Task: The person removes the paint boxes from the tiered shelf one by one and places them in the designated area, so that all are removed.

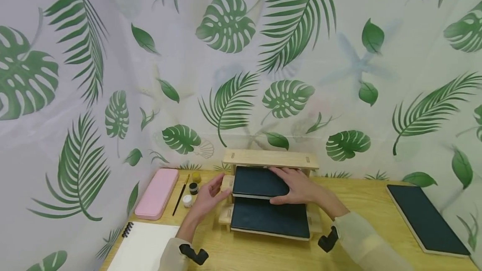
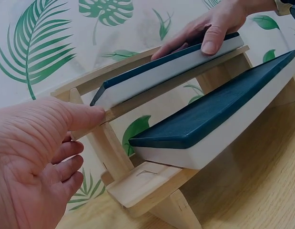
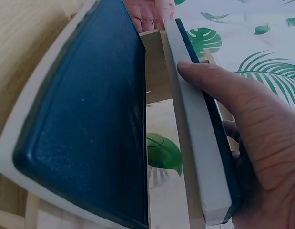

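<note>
Pale sleeves with dark wrist mounts lie nearest the camera; beyond them a two-tiered wooden rack stands on the table near the leaf-printed wall; an upper book, dark-covered with white edges, rests on its upper tier; a lower book of the same look lies on the tier below; the right hand grasps the upper book, thumb against its white front edge and fingers over the cover; the left hand is at the rack's left end, its thumb touching the upper shelf, though whether its fingers clasp the wood I cannot tell.

Judging by this, both tiers are filled and the upper book seems to be having its position settled, so this part looks nearly finished; what is left appears to be releasing it; a third book lies on the table well apart to the right, untouched by either hand, and whether it also belongs on the rack is unclear.
</note>
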Demonstrator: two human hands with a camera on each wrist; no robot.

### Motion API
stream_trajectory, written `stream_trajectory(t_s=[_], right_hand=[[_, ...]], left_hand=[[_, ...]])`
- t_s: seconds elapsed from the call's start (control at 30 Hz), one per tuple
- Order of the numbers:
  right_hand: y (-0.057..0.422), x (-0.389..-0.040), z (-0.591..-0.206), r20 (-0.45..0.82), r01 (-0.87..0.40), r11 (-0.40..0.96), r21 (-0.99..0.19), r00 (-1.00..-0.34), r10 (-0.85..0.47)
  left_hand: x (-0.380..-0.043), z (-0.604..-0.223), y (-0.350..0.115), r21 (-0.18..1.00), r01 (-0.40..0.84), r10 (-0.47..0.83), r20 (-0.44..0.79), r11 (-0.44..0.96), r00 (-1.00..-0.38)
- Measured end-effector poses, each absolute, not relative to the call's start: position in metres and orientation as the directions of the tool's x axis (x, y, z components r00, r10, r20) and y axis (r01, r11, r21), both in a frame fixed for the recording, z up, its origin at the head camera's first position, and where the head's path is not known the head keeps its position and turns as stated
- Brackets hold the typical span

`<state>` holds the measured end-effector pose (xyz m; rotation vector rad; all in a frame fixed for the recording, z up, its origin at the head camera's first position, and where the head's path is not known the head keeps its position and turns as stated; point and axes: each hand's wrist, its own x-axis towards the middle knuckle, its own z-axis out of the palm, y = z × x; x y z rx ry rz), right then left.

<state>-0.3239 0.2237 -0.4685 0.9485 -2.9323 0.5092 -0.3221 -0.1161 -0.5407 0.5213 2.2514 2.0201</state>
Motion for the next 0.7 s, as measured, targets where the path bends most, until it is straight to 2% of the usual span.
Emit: stream_trajectory(t_s=[0.37, 0.7], right_hand=[[0.225, -0.324, -0.469, 0.166, -0.595, 0.737, -0.322, -0.802, -0.574], [0.232, -0.3, -0.466, 0.224, -0.615, 0.684, -0.393, -0.785, -0.577]], left_hand=[[-0.323, -0.542, -0.115, 0.981, 0.188, 0.277, 0.17, 0.039, -0.946], [-0.323, -0.547, -0.115, 0.985, 0.17, 0.261, 0.154, 0.037, -0.953]])
